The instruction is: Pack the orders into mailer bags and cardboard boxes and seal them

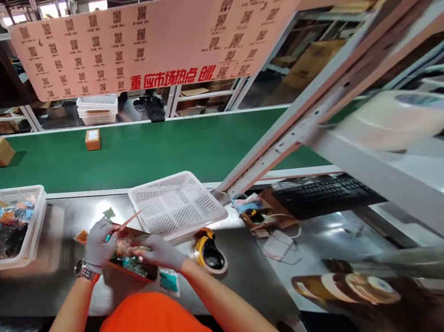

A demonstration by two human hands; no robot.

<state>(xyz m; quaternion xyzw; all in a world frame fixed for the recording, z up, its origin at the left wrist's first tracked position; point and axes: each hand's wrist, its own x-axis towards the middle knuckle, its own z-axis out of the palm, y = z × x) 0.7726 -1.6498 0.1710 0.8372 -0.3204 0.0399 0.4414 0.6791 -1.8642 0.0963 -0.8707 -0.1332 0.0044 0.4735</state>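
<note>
The open carton lies between your hands, just before you — your left hand at its far-left edge, your right hand over its right side — whether either grips anything, I cannot tell.

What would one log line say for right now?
left hand: at open box | right hand: at packets in box | tray: beyond box | tape dispenser: right of box

Head camera looks forward and down at hands.
</note>
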